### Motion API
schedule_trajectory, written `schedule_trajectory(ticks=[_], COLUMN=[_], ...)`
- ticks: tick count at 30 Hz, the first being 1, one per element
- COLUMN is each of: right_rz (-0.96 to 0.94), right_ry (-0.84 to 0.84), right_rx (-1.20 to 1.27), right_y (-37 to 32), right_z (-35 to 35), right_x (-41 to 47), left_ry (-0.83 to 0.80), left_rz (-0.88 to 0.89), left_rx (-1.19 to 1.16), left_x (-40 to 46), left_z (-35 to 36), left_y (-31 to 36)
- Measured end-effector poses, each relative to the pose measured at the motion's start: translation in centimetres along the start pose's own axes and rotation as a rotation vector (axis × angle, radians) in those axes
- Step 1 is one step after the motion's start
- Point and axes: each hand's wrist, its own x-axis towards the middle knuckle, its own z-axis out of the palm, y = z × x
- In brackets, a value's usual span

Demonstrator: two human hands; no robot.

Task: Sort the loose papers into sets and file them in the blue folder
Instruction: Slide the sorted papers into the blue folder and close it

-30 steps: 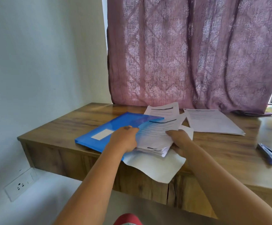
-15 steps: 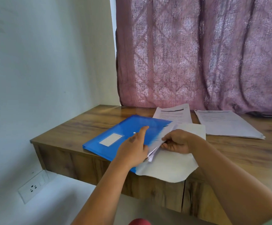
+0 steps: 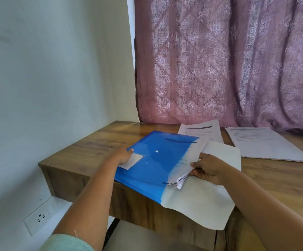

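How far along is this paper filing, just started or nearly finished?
About midway, it seems. One set of papers is partly inside the blue folder; the right hand grips its outer edge, while the left hand rests on the folder near its label. Left to do: a printed sheet and another stack lie loose on the desk.

folder (image 3: 152,165) at desk (image 3: 85,151) front-left, papers to its right
paper stack (image 3: 185,171) half inside folder; single sheet (image 3: 200,132) behind it, second stack (image 3: 266,144) far right.
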Motion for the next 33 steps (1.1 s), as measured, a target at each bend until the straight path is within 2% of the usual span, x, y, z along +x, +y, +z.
schedule_trajectory(ticks=[6,9,13,22,25,30,33], right_rz=[0.006,-0.04,-0.154,-0.276,-0.323,-0.361,-0.361], right_ry=[-0.082,-0.151,-0.197,0.048,0.162,0.324,0.254], right_rx=[-0.005,0.057,-0.04,-0.174,-0.467,-1.229,-1.348], right_y=[-1.2,-1.3,-1.6,-0.2,-0.1,-0.3,-0.6], right_z=[1.1,2.2,3.9,5.6,5.2,4.4,3.1], right_x=[0.3,0.9,2.0,3.5,4.1,4.6,3.7], left_ry=[0.11,0.154,0.231,0.318,0.287,0.205,0.179], left_rz=[0.002,0.025,0.059,0.065,0.079,0.056,0.066], left_rx=[-0.305,-0.364,-0.377,-0.37,-0.292,-0.071,-0.035], left_x=[0.1,-0.2,-0.7,-1.6,-1.4,-1.7,-1.7], left_z=[1.3,1.5,1.3,1.0,1.2,1.4,1.5], left_y=[-1.2,-1.7,-2.7,-4.1,-4.5,-4.6,-4.8])
